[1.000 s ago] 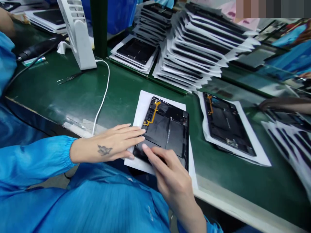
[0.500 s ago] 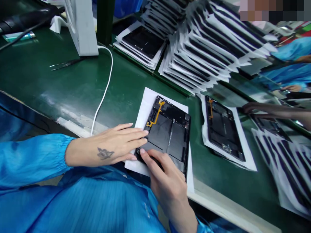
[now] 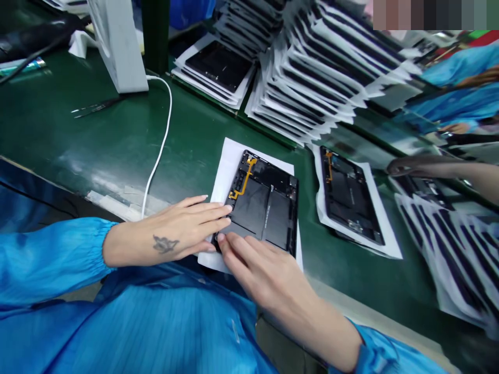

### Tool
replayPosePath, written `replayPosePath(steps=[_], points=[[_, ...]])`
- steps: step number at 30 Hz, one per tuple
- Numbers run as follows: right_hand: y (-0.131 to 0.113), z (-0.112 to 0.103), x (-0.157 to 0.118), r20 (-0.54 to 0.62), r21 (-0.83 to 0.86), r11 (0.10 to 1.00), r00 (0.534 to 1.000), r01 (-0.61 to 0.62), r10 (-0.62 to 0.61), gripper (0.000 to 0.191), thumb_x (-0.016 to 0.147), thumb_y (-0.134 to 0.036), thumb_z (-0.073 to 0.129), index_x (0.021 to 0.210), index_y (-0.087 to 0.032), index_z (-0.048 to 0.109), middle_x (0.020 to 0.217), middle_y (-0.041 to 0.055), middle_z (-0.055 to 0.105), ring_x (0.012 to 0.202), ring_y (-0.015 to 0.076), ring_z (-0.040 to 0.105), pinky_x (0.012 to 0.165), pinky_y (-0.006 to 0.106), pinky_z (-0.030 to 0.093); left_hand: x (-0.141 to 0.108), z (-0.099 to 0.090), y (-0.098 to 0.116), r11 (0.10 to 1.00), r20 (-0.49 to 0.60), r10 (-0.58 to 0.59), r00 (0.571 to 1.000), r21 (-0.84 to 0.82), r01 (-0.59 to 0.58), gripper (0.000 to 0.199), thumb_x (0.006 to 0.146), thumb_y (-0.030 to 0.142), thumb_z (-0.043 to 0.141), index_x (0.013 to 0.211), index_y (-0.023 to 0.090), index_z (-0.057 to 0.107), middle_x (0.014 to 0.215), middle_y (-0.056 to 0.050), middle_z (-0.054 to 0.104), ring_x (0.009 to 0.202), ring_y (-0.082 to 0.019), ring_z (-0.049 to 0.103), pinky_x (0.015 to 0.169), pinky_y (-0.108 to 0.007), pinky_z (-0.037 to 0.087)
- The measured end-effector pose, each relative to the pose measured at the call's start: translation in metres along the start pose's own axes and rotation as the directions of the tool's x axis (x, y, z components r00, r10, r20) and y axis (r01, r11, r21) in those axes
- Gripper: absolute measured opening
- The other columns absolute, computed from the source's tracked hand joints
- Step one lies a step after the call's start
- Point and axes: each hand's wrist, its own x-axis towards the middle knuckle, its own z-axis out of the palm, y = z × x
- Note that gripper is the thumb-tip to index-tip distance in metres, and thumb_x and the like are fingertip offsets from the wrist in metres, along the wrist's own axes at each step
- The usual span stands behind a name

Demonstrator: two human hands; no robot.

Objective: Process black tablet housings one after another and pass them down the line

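**Open black tablet [image 3: 268, 176], seen from the back,** lying flat and slightly skewed on a white paper sheet [image 3: 230, 166] near the front edge of a green table [image 3: 97, 150]. Two flat black battery cells [image 3: 251, 208] side by side across the lower body; gold flex cable [image 3: 244, 184] bent along the upper left, beside a dark frame with small components.

Left hand [image 3: 191, 226], open and nearly flat, with fingers [image 3: 218, 213] extended and tips against the tablet's near left edge; no closed grip. Right hand [image 3: 261, 265] lying across the near edge, with fingers [image 3: 237, 249] slightly spread on the lower corner and battery area; thumb hidden, extent of any hold not determinable.

Just right of the sheet, a second open tablet [image 3: 349, 195] on its own white sheet [image 3: 384, 231]. Beyond, tall fanned stacks of paper-interleaved tablets [image 3: 323, 67]. Upper left, tweezers [image 3: 93, 109], white cable [image 3: 166, 114] and white stand [image 3: 117, 47]. At far right, another person's hand [image 3: 409, 166].
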Motion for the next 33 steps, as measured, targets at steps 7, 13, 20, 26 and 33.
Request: replayPosePath(steps=[7, 13, 20, 26, 33], points=[[-0.006, 0.000, 0.003, 0.005, -0.017, 0.999, 0.999, -0.039, 0.039, 0.034, 0.101, -0.006, 0.037, 0.088, -0.015, 0.068, 0.092, 0.0093, 0.068, 0.069, 0.0174, 0.054, 0.056, 0.034, 0.038, -0.001, 0.001, 0.001, 1.000, 0.016, -0.011, 1.000, -0.009, 0.012, 0.041, 0.108, 0.032, 0.045, 0.144, 0.013, 0.051, 0.152, -0.014, 0.053, 0.147, -0.022, 0.044, 0.126, -0.045, 0.032], [-0.006, 0.000, 0.004, 0.051, 0.026, 0.999, 0.998, -0.045, 0.044, 0.029, 0.101, -0.008, 0.040, 0.088, -0.016, 0.065, 0.091, 0.0079, 0.066, 0.068, 0.0163, 0.053, 0.056, 0.033, 0.038, -0.001, 0.001, -0.002, 1.000, 0.020, -0.005, 1.000, -0.018, 0.005, 0.042, 0.107, 0.033, 0.047, 0.144, 0.014, 0.051, 0.153, -0.014, 0.052, 0.147, -0.022, 0.044, 0.126, -0.043, 0.032], [-0.002, 0.013, -0.007, -0.070, 0.083, 0.992, 0.992, -0.096, 0.101, 0.028, 0.101, -0.006, 0.039, 0.108, -0.010, 0.066, 0.092, 0.0088, 0.071, 0.076, 0.0178, 0.063, 0.060, 0.029, 0.050, -0.004, 0.000, -0.005, 0.998, 0.041, 0.023, 0.999, 0.052, -0.025, 0.047, 0.108, 0.035, 0.044, 0.149, 0.014, 0.046, 0.155, -0.014, 0.049, 0.148, -0.022, 0.042, 0.124, -0.044, 0.034], [-0.023, 0.008, -0.036, -0.357, 0.371, 0.815, 0.742, -0.445, 0.567, 0.037, 0.099, -0.014, 0.056, 0.135, -0.023, 0.059, 0.099, 0.0069, 0.071, 0.081, 0.0170, 0.068, 0.069, 0.029, 0.056, -0.019, -0.006, -0.003, 0.980, -0.033, -0.008, 0.999, 0.199, 0.015, 0.046, 0.109, 0.033, 0.041, 0.151, 0.014, 0.044, 0.153, -0.015, 0.052, 0.144, -0.026, 0.048, 0.121, -0.048, 0.040], [-0.042, 0.005, -0.032, -0.264, 0.789, 0.489, 0.514, -0.372, 0.816, 0.062, 0.109, -0.048, 0.021, 0.103, -0.021, 0.076, 0.081, 0.0070, 0.064, 0.071, 0.0170, 0.060, 0.059, 0.031, 0.050, -0.013, -0.005, 0.001, 0.966, -0.126, 0.175, 0.976, 0.212, -0.146, 0.029, 0.103, 0.011, 0.048, 0.129, 0.010, 0.061, 0.134, -0.014, 0.067, 0.130, -0.025, 0.061, 0.110, -0.044, 0.053]])
